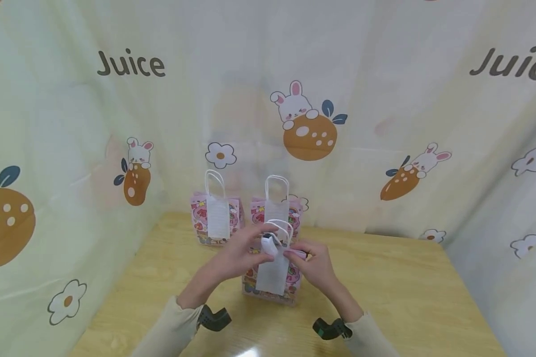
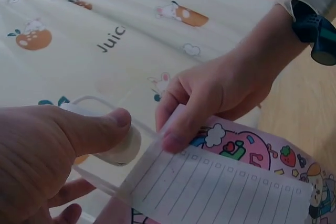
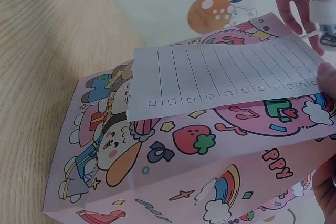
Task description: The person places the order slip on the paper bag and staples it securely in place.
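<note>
A pink cartoon-print paper gift bag [image 1: 293,285] with white handles stands on the table in front of me. A lined checklist slip [image 3: 210,80] with small boxes lies over its front. My right hand [image 1: 314,260] pinches the slip's top edge together with the bag's rim, thumb on the paper in the left wrist view. Just left of there, my left hand [image 1: 245,250] holds a small white device [image 2: 123,153] between thumb and fingers, beside the bag's handle. The device has a dark, metallic end in the right wrist view; its exact kind is unclear.
Behind stand two similar pink bags, a left one [image 1: 200,218] and a right one [image 1: 256,210], each with a white slip on its front. A wooden table [image 1: 384,297] carries them all. A printed curtain [image 1: 232,59] hangs around the back and sides.
</note>
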`<state>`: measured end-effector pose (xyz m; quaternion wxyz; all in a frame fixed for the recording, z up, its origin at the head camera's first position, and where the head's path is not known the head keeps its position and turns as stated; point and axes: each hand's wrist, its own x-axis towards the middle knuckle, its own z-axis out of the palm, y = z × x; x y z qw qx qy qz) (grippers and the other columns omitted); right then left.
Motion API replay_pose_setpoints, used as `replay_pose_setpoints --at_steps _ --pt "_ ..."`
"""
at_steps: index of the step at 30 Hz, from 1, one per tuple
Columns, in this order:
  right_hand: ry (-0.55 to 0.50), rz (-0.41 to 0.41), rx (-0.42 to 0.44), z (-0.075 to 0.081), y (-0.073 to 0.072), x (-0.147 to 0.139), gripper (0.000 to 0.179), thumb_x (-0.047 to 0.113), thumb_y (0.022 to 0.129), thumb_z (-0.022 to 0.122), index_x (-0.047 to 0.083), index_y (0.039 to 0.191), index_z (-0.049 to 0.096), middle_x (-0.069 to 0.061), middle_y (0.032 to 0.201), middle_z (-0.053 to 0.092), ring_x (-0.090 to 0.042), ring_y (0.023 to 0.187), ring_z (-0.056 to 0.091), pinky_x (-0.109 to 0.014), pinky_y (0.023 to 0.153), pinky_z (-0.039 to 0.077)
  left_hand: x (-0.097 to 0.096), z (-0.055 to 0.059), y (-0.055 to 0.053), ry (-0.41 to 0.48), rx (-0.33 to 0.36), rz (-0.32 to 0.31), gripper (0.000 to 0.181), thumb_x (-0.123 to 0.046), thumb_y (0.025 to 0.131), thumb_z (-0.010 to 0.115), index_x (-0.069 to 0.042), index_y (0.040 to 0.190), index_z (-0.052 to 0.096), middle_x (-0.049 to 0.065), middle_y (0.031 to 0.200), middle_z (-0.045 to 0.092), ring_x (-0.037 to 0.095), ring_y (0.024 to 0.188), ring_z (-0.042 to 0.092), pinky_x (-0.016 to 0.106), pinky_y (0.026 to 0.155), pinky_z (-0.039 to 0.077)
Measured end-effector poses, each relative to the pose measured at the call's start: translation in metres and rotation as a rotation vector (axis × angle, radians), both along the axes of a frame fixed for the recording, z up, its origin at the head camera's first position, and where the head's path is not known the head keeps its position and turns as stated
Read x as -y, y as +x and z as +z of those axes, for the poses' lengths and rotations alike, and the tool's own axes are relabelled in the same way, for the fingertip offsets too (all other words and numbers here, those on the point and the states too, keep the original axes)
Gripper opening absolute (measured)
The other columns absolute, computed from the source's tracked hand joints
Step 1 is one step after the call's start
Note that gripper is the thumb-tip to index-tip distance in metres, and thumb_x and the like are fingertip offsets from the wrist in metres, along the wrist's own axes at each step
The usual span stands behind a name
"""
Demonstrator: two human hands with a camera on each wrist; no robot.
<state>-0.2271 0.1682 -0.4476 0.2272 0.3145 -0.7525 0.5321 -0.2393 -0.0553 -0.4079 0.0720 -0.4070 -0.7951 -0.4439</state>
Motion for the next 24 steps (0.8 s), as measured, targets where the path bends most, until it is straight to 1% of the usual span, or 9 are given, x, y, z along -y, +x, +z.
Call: replay_pose_setpoints --at_steps 2,6,8,12,15,17,19,21,24 --pt "0.009 -0.001 -0.003 -0.003 0.001 0.0 0.01 -0.013 0.077 0.074 -0.003 0.08 0.072 -0.015 0.078 0.07 -0.019 0.068 0.063 -0.026 0.058 0.051 0.0 -0.005 0.0 -0.017 0.022 -0.025 0.058 -0.006 0.082 0.077 -0.01 0.135 0.051 0.002 0.124 0.061 0.015 0.112 0.059 0.032 0.086 0.052" --pt "0.014 -0.022 -0.018 -0.008 0.0 0.001 0.011 -0.013 0.076 0.074 -0.003 0.08 0.071 -0.013 0.078 0.07 -0.019 0.069 0.064 -0.023 0.06 0.051 -0.001 -0.009 -0.004 -0.039 0.021 -0.035 0.058 -0.009 0.084 0.077 -0.013 0.135 0.049 0.001 0.121 0.063 0.014 0.11 0.061 0.034 0.082 0.054" --pt "0.011 -0.025 -0.02 -0.008 -0.002 0.001 0.012 -0.014 0.076 0.074 -0.004 0.081 0.071 -0.012 0.079 0.07 -0.02 0.07 0.064 -0.022 0.061 0.051 -0.001 -0.009 -0.006 -0.03 0.019 -0.038 0.056 -0.009 0.084 0.076 -0.013 0.133 0.049 0.001 0.118 0.064 0.014 0.109 0.061 0.035 0.082 0.054" --pt "0.013 -0.015 -0.002 -0.006 -0.003 0.0 0.011 -0.013 0.077 0.074 -0.003 0.082 0.071 -0.013 0.08 0.07 -0.02 0.071 0.064 -0.022 0.062 0.051 -0.001 -0.006 -0.007 0.006 0.05 -0.057 0.053 -0.006 0.085 0.075 -0.013 0.131 0.05 0.001 0.118 0.064 0.013 0.111 0.061 0.035 0.086 0.052" --pt "0.017 -0.002 0.019 -0.004 -0.003 -0.001 0.011 -0.013 0.077 0.074 -0.004 0.082 0.071 -0.014 0.081 0.07 -0.021 0.072 0.064 -0.022 0.062 0.051 -0.002 -0.004 -0.008 -0.002 0.042 -0.055 0.052 -0.008 0.086 0.074 -0.014 0.131 0.05 0.001 0.12 0.063 0.012 0.111 0.06 0.033 0.088 0.051" --pt "0.017 0.002 0.026 -0.003 -0.003 -0.001 0.01 -0.013 0.077 0.073 -0.004 0.082 0.071 -0.014 0.081 0.07 -0.022 0.072 0.064 -0.021 0.062 0.05 -0.002 -0.003 -0.009 -0.022 0.031 -0.044 0.052 -0.009 0.086 0.074 -0.014 0.132 0.049 0.001 0.122 0.062 0.013 0.111 0.06 0.032 0.088 0.051" --pt "0.019 0.003 0.019 -0.003 -0.003 -0.001 0.011 -0.014 0.077 0.073 -0.004 0.082 0.071 -0.014 0.081 0.07 -0.023 0.072 0.064 -0.021 0.062 0.05 -0.003 -0.004 -0.01 -0.051 0.019 -0.021 0.053 -0.011 0.086 0.074 -0.016 0.133 0.049 0.0 0.122 0.062 0.012 0.11 0.061 0.03 0.086 0.052" --pt "0.017 0.005 0.007 -0.003 -0.002 -0.001 0.011 -0.014 0.077 0.073 -0.004 0.081 0.071 -0.014 0.08 0.07 -0.024 0.071 0.064 -0.022 0.063 0.05 -0.004 -0.005 -0.011 -0.099 0.008 0.017 0.055 -0.015 0.086 0.075 -0.018 0.134 0.049 -0.002 0.12 0.063 0.011 0.106 0.062 0.028 0.083 0.052" --pt "0.016 0.002 -0.014 -0.003 -0.002 -0.001 0.012 -0.014 0.076 0.074 -0.003 0.08 0.071 -0.014 0.079 0.069 -0.024 0.071 0.064 -0.022 0.063 0.05 -0.006 -0.008 -0.012 -0.189 0.005 0.07 0.055 -0.021 0.085 0.077 -0.02 0.133 0.051 -0.004 0.115 0.065 0.008 0.095 0.063 0.025 0.076 0.053"
